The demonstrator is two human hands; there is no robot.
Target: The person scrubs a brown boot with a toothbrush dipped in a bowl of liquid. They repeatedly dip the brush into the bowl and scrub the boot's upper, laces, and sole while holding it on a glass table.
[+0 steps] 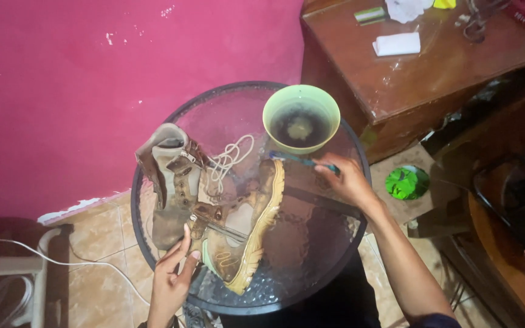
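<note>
A worn tan boot (pixel 226 212) lies on its side on a round glass table (pixel 329 243), its pale lace (pixel 229 161) trailing toward the back. My left hand (pixel 174 276) grips the boot near its heel at the front left. My right hand (pixel 344 179) holds a teal toothbrush (pixel 299 160), whose head touches the toe end of the boot's yellowish sole. A green bowl (pixel 301 118) of dark water stands at the table's far edge, just behind the brush.
A pink wall fills the left background. A brown wooden desk (pixel 432 67) with papers and small items stands at the back right. A green object (pixel 407 182) lies on the tiled floor. A white cable (pixel 62 261) runs along the floor at left.
</note>
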